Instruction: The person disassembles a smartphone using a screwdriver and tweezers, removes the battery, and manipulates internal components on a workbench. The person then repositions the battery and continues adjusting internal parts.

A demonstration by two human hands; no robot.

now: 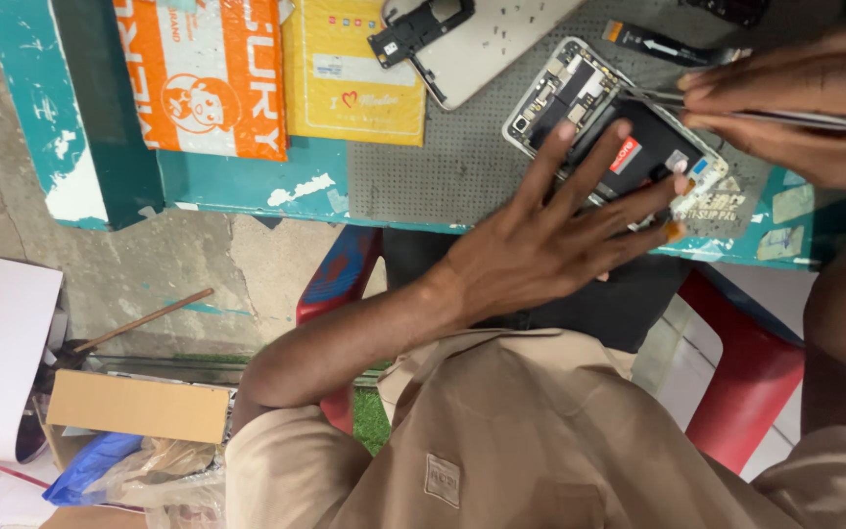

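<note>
Grey and dimpled, the work mat (443, 167) covers the teal bench (247, 181) up to its near edge, and the opened phone (609, 127) lies on it close to that edge, back off, its black battery and small boards showing. The left hand (540, 240) lies flat with fingers spread wide over the phone's lower half, pinning it to the mat. The right hand (795, 108) comes in from the bench's right side, fingers pinched narrow around slim metal tweezers (736, 110), whose tips reach the phone's upper right edge. To work well here, I judge the pressing hand should bear on the frame and not the battery, and the tweezer tips should move in small, level strokes. A detached phone back (482, 44) and a loose flex strip (668, 44) lie toward the far edge.
</note>
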